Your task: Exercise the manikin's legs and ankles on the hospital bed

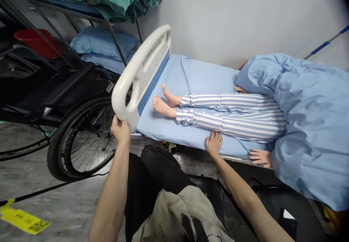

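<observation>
Pale wall (245, 16) rises behind a blue sheet (209, 77), where striped-trousered legs (231, 124) lie stretched out. In the head view, the left hand (121, 130) is closed on the lower end of the white footboard (148, 73); the right hand (213, 144) rests open on the sheet's near edge, by the nearer leg.

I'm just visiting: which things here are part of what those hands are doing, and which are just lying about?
Seemingly in use:
left hand at white end board
right hand on blue sheet
striped-trousered figure
blue quilt

Seemingly lying about:
wheelchair
red bucket
blue bedding
yellow tag
</observation>
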Motion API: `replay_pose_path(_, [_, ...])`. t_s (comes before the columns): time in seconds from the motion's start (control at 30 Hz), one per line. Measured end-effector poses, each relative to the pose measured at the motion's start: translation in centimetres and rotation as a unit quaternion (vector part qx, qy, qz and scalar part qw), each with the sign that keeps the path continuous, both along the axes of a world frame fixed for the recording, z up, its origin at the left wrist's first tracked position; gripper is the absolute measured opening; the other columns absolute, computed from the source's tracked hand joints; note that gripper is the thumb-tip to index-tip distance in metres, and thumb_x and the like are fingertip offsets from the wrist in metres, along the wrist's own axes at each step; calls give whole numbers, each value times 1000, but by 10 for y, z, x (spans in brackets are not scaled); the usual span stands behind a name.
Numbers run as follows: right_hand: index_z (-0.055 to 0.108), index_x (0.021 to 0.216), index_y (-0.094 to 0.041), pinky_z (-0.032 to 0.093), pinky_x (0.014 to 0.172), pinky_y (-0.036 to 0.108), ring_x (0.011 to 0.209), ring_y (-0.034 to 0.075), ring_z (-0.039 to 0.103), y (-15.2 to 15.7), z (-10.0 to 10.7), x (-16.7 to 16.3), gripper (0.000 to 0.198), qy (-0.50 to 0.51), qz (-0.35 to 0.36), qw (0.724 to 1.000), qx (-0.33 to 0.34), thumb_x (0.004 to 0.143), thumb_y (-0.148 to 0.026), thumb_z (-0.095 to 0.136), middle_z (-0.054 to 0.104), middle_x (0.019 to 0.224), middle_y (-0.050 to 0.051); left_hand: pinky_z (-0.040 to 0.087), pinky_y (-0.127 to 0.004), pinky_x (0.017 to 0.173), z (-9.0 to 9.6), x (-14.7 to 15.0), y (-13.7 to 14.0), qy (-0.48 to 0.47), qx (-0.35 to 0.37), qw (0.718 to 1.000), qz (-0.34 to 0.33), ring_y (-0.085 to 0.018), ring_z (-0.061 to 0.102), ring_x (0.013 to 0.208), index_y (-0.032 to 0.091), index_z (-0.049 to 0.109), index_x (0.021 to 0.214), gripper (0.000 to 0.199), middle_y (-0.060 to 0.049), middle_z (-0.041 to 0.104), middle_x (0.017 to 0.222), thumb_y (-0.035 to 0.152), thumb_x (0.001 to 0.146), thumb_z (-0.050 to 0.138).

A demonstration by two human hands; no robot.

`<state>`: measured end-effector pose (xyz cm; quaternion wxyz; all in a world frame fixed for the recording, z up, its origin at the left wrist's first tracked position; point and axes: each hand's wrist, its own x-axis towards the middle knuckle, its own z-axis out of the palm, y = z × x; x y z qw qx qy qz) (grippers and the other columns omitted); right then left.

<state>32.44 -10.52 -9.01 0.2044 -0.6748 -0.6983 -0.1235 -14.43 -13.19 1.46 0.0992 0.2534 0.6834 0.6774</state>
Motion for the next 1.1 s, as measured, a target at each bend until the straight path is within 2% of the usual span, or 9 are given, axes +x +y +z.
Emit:
replay_pose_path(0.2, [59, 129, -6, 36, 108, 54, 129, 36, 45, -1, -2, 1, 45, -10, 11, 1000, 25, 91, -26, 43, 56, 133, 24, 51, -36, 102, 7, 3, 1, -6, -20, 999, 33, -20, 68, 104, 8, 66, 122, 57, -13, 71, 115, 7, 67, 51])
replay_pose_path(0.4, [59, 128, -8, 37, 107, 55, 128, 36, 47, 3, 2, -6, 44, 11, 9, 999, 32, 91, -26, 44, 57, 131, 23, 54, -34, 91, 20, 4, 15, 13, -64, 994, 87, -17, 64, 85, 10, 68, 107, 46, -5, 68, 92, 12, 63, 52])
replay_pose_path(0.57, [58, 130, -10, 36, 107, 59, 131, 39, 44, 4, 5, -9, 45, 32, 17, 999, 2, 91, -27, 44, 54, 134, 24, 50, -26, 76, 21, 2, 23, 24, -71, 991, 110, -13, 56, 75, 12, 66, 95, 39, 0, 60, 79, 13, 58, 55])
replay_pose_path(0.77, [58, 131, -9, 33, 110, 57, 131, 38, 42, 1, 5, -4, 46, 20, 19, 999, -17, 92, -27, 43, 54, 135, 23, 44, -25, 71, 22, 11, 18, 18, -49, 990, 134, -12, 49, 70, 14, 60, 80, 29, 3, 51, 71, 18, 52, 53])
replay_pose_path(0.9, [59, 131, -9, 32, 111, 55, 132, 37, 41, -1, 6, -3, 46, 19, 15, 1000, -18, 92, -27, 43, 54, 135, 22, 43, -28, 74, 16, 10, 11, 28, -16, 992, 122, -12, 45, 69, 15, 59, 75, 25, 4, 48, 68, 18, 52, 53])
replay_pose_path(1.1, [60, 131, -8, 33, 111, 52, 131, 34, 41, -1, 8, -3, 46, 10, 8, 1000, -18, 91, -26, 44, 55, 135, 20, 46, -32, 82, -2, -3, 7, 39, -29, 995, 91, -15, 52, 76, 15, 60, 85, 32, 2, 54, 77, 22, 53, 54])
